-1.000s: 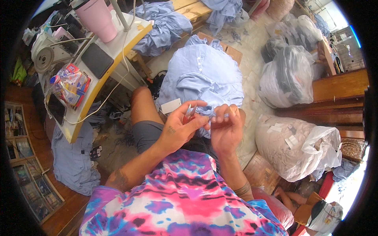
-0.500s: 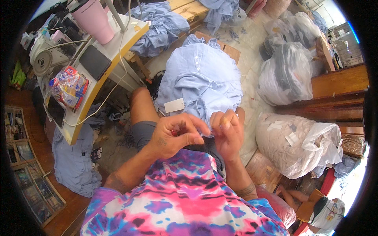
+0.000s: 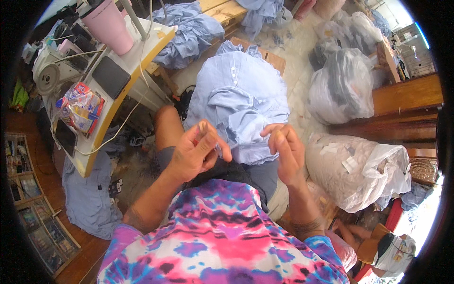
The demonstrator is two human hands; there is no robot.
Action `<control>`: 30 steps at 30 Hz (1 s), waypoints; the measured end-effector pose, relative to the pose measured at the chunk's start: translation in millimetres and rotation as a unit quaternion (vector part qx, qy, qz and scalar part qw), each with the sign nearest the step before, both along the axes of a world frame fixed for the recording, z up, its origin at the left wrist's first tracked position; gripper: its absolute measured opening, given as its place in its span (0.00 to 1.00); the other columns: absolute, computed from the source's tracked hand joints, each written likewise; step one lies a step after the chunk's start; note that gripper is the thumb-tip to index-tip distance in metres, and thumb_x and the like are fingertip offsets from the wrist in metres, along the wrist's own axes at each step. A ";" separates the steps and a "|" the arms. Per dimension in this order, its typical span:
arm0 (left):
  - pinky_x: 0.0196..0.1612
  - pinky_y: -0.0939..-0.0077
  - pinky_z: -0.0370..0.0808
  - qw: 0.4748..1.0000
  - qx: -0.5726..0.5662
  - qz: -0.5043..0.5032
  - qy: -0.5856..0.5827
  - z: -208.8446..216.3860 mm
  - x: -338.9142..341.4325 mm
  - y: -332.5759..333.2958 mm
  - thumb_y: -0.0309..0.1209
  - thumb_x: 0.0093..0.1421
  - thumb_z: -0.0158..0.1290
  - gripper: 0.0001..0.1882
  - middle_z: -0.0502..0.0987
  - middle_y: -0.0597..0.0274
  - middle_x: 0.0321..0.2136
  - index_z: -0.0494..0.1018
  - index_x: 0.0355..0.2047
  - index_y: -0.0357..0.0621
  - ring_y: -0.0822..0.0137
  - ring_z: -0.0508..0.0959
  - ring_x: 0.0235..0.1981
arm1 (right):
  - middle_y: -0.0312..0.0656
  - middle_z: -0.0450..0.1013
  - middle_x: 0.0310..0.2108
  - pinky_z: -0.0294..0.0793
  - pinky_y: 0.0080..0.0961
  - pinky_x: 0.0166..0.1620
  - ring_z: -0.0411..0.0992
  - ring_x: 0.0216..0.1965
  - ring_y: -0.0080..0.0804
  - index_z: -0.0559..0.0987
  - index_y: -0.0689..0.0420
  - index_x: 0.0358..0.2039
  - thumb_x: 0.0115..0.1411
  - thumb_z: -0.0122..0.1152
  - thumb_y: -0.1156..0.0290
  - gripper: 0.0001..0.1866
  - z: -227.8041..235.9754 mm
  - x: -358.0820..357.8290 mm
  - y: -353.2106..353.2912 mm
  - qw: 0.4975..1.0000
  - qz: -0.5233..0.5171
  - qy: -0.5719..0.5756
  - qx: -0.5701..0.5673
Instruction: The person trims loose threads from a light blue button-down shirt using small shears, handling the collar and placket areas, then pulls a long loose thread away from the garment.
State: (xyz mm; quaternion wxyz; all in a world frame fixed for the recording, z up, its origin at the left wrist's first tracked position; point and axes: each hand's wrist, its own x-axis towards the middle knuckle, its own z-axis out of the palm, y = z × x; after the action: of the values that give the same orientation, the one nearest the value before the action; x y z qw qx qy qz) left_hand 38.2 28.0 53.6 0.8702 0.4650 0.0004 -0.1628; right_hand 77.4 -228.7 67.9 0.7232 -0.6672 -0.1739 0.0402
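Observation:
My left hand (image 3: 196, 147) is raised in front of my lap, its fingers curled in. A small red bit shows within it, too hidden to name. Across a gap, my right hand (image 3: 287, 150) is held up with bent fingers and thumb close together; anything between them is too small to make out. Beyond both hands, a light blue buttoned garment (image 3: 246, 102) lies bunched over my knees and a low wooden support. Its small buttons run down the far part, and its near folds lie between my hands.
At left stands a white table (image 3: 105, 111) with a pink tumbler (image 3: 109, 28), a phone (image 3: 111, 75) and a colourful packet (image 3: 84, 106). More blue garments (image 3: 187, 35) lie on a wooden bench. Stuffed plastic bags (image 3: 352, 170) line the right. Another person (image 3: 385, 251) is at lower right.
My hands have come apart, the left moving up and left, the right moving right. The white tag seen earlier on the garment beside my left hand is out of sight.

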 end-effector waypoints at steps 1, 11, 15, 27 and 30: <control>0.14 0.83 0.57 1.000 0.000 -0.004 -0.014 1.5 -1.7 -3.1 0.43 0.76 0.49 0.14 0.73 0.62 0.23 0.63 0.37 0.49 0.79 0.62 0.14 | 0.35 0.61 0.24 0.66 0.29 0.43 0.62 0.31 0.27 0.66 0.53 0.31 0.77 0.46 0.62 0.15 -2.2 4.9 6.0 0.999 -0.002 -0.010 0.037; 0.12 0.81 0.55 0.991 0.093 0.068 0.061 2.6 -12.2 39.0 0.42 0.74 0.55 0.14 0.63 0.73 0.18 0.65 0.36 0.51 0.79 0.61 0.12 | 0.26 0.53 0.21 0.51 0.21 0.22 0.49 0.19 0.17 0.63 0.49 0.29 0.76 0.50 0.60 0.17 2.5 62.7 -39.5 0.976 -0.131 0.159 0.066; 0.11 0.82 0.54 0.964 0.121 0.221 0.081 -4.2 -18.6 80.9 0.44 0.76 0.51 0.15 0.60 0.75 0.17 0.63 0.34 0.52 0.80 0.58 0.10 | 0.29 0.57 0.20 0.55 0.22 0.24 0.54 0.21 0.19 0.66 0.51 0.29 0.76 0.51 0.61 0.16 -20.6 109.0 -113.8 0.911 -0.237 -0.186 -0.283; 0.11 0.84 0.52 0.967 0.155 0.194 0.050 19.4 -46.3 106.5 0.44 0.75 0.52 0.16 0.59 0.73 0.18 0.63 0.34 0.53 0.81 0.55 0.12 | 0.42 0.70 0.14 0.64 0.36 0.21 0.71 0.17 0.38 0.74 0.52 0.18 0.60 0.70 0.66 0.16 44.0 116.0 -60.3 0.702 -0.049 -0.426 -0.568; 0.11 0.83 0.52 0.976 0.130 0.163 0.055 17.6 -46.4 90.1 0.45 0.74 0.54 0.17 0.58 0.73 0.18 0.63 0.34 0.52 0.81 0.55 0.11 | 0.39 0.64 0.09 0.62 0.36 0.19 0.67 0.13 0.37 0.70 0.51 0.10 0.57 0.73 0.65 0.24 47.4 121.9 -41.4 0.719 -0.070 -0.445 -0.529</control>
State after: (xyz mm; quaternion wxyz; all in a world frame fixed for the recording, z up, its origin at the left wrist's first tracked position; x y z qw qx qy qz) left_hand -8.2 118.1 71.1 0.8159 0.5579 0.1457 -0.0425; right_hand 199.3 -270.1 115.3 0.0919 -0.8924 -0.3791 -0.2268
